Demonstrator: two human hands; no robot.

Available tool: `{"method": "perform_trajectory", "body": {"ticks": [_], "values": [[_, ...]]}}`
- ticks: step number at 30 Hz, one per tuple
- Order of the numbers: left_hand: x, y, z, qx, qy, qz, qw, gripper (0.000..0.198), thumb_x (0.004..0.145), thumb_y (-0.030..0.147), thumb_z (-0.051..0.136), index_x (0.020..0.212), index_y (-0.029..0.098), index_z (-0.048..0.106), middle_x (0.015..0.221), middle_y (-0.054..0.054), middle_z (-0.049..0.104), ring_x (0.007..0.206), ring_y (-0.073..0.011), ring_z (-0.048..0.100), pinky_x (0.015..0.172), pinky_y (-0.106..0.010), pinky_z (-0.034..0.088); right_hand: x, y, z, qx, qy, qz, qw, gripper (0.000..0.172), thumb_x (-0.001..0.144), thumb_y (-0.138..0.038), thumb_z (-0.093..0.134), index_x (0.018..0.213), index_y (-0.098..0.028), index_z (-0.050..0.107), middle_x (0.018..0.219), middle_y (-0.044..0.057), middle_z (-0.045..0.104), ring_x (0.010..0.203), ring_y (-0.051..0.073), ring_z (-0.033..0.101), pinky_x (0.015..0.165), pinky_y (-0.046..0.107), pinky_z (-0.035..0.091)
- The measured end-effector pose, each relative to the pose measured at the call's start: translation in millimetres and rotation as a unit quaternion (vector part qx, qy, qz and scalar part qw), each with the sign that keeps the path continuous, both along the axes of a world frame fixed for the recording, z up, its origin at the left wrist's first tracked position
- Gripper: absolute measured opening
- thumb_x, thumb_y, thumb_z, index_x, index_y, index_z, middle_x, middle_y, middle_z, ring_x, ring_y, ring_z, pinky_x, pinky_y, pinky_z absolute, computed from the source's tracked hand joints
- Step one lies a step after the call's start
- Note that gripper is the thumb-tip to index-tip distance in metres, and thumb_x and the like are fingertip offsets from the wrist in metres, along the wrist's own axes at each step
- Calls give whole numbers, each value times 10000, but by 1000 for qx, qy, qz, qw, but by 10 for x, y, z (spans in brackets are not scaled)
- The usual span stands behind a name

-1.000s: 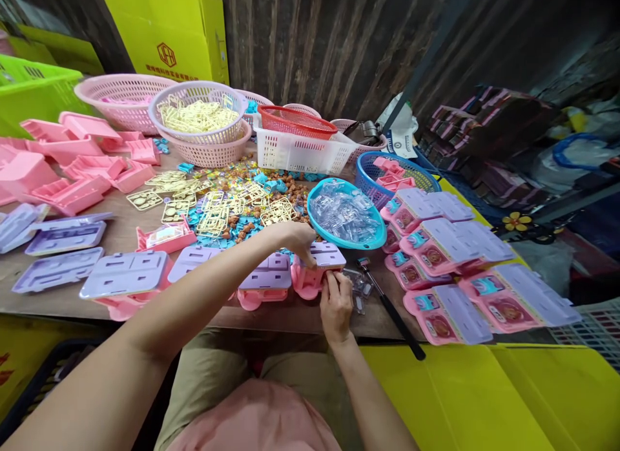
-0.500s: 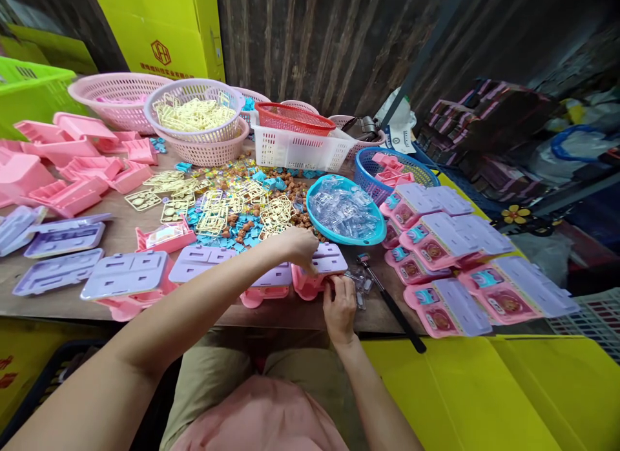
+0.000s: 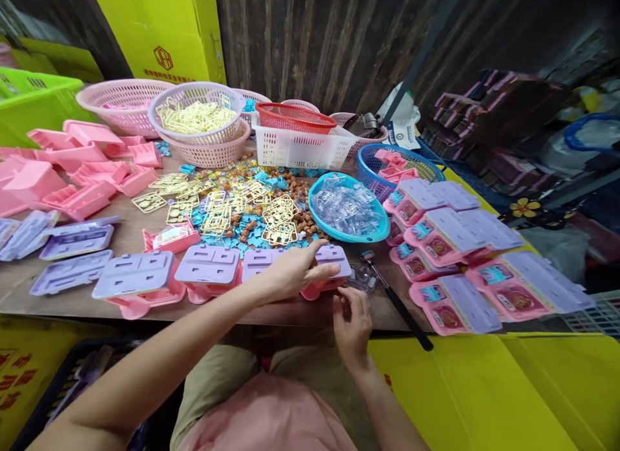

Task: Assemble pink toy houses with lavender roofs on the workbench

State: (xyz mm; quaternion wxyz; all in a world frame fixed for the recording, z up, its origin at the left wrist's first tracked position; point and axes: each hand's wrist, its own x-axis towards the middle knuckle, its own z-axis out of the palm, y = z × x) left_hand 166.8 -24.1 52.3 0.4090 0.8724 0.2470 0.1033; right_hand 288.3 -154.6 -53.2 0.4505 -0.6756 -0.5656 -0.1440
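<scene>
My left hand point(image 3: 292, 271) lies across a pink toy with a lilac lid point(image 3: 333, 260) at the table's front edge, thumb and forefinger spread over the lid. Just below and to the right, my right hand point(image 3: 352, 321) hovers at the table edge with its fingers curled; what they hold, if anything, is hidden. A few clear plastic pieces point(image 3: 362, 280) lie beside the toy. More lilac-lidded pink toys point(image 3: 209, 270) stand in a row to the left.
A turquoise bowl of clear parts point(image 3: 349, 210) sits behind the toy, a black-handled tool point(image 3: 394, 302) to its right. Finished pink and lilac toys point(image 3: 450, 234) cover the right side. Loose cream, blue and brown parts point(image 3: 247, 209), baskets point(image 3: 198, 115) and pink shells point(image 3: 77, 173) fill the rest.
My left hand has flattened and opened over the toy's lid. My right hand has dropped from the toy's front edge to below the table edge. The view has shifted slightly.
</scene>
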Motion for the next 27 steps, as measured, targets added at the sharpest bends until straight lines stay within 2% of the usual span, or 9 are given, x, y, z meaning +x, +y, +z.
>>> {"method": "perform_trajectory", "body": {"ticks": [1, 3, 5, 10, 13, 16, 20, 24, 27], "values": [[-75, -97, -35, -96, -60, 2, 994, 648, 882, 588, 260, 1366, 160, 296, 815, -51, 560, 729, -180, 518, 686, -296, 397, -65, -23, 89, 1, 26, 18, 999, 163, 888, -192, 454, 1034, -192, 526, 894, 59, 566, 818, 163, 555, 690, 294, 485], [-203, -290, -130, -272, -131, 8, 953, 713, 859, 649, 174, 1385, 176, 263, 803, -28, 498, 700, -149, 462, 674, -283, 384, -206, -41, 256, -14, 76, 70, 995, 219, 888, -236, 465, 1100, -197, 506, 942, 65, 560, 847, 170, 551, 715, 304, 485], [-294, -444, -245, -384, -154, 31, 910, 777, 818, 707, 168, 1398, 194, 241, 847, -26, 464, 725, -139, 433, 680, -276, 369, -339, -21, 379, -53, 109, 122, 985, 279, 882, -291, 486, 1145, -198, 498, 984, 70, 551, 892, 180, 551, 759, 315, 484], [-417, -571, -443, -495, -195, 116, 839, 819, 796, 734, 159, 1391, 180, 252, 805, -5, 464, 626, -104, 352, 571, -226, 287, -527, 47, 458, -136, 170, 161, 963, 185, 853, -282, 535, 1016, -208, 585, 902, 34, 535, 753, 136, 559, 671, 247, 488], [-492, -573, -447, -552, -211, 126, 797, 676, 828, 628, 365, 1319, 164, 366, 844, -29, 508, 685, -112, 432, 595, -227, 329, -550, 29, 469, -139, 211, 163, 954, 114, 837, -275, 547, 907, -199, 595, 871, 26, 547, 730, 129, 564, 631, 228, 480], [-583, -593, -449, -538, -192, 99, 815, 518, 808, 489, 540, 1206, 165, 476, 840, -28, 546, 729, -117, 513, 668, -238, 387, -546, -11, 493, -144, 252, 171, 941, 108, 845, -257, 530, 918, -194, 578, 870, 27, 600, 750, 132, 593, 640, 224, 489], [-678, -643, -524, -489, -158, 110, 851, 453, 802, 511, 542, 1091, 162, 541, 775, -15, 574, 658, -109, 558, 634, -235, 428, -547, -41, 452, -124, 191, 187, 956, 142, 855, -197, 525, 991, -206, 564, 874, 23, 659, 764, 125, 624, 690, 214, 506], [-723, -665, -606, -518, -155, 115, 834, 475, 763, 555, 565, 957, 121, 588, 748, -39, 604, 630, -122, 592, 609, -241, 458, -576, -36, 331, -73, 70, 238, 966, 195, 872, -148, 475, 1011, -205, 600, 845, 43, 629, 779, 131, 613, 713, 225, 519], [-743, -659, -604, -496, -182, 141, 837, 442, 726, 478, 645, 969, 111, 601, 766, -40, 618, 656, -117, 590, 654, -245, 480, -603, -45, 299, -80, 89, 260, 958, 299, 880, -124, 431, 1120, -209, 587, 967, 76, 598, 885, 138, 605, 772, 238, 517]]}}
